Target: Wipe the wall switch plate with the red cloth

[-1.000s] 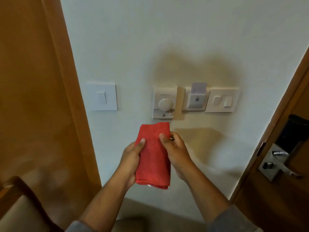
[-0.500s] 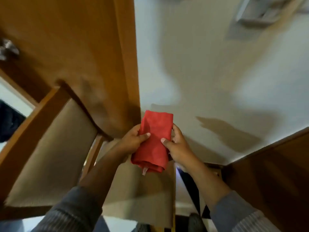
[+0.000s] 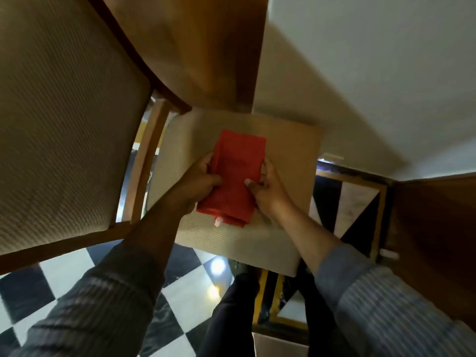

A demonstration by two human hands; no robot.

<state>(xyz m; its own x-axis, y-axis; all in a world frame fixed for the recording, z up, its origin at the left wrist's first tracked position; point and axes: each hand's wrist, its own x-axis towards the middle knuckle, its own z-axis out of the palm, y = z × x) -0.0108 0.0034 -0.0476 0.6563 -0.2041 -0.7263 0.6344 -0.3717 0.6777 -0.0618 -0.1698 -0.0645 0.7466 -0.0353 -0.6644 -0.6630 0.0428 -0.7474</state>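
**Fingers Pinched the Folded Red Cloth Over a Chair Seat**

Fingers of the left hand (image 3: 199, 182) and right hand (image 3: 268, 189) were curled and pressed onto the red cloth (image 3: 237, 176), pinching its two long edges, with both thumbs on top. Between them the folded cloth lay lengthwise, a small white tag showing at its near end. Directly beneath it sat the beige chair seat (image 3: 291, 155). Left of the fingers rose the padded chair back (image 3: 64, 119). Beyond them stood the white wall (image 3: 373, 73); nearer lay checkered floor (image 3: 64, 266).
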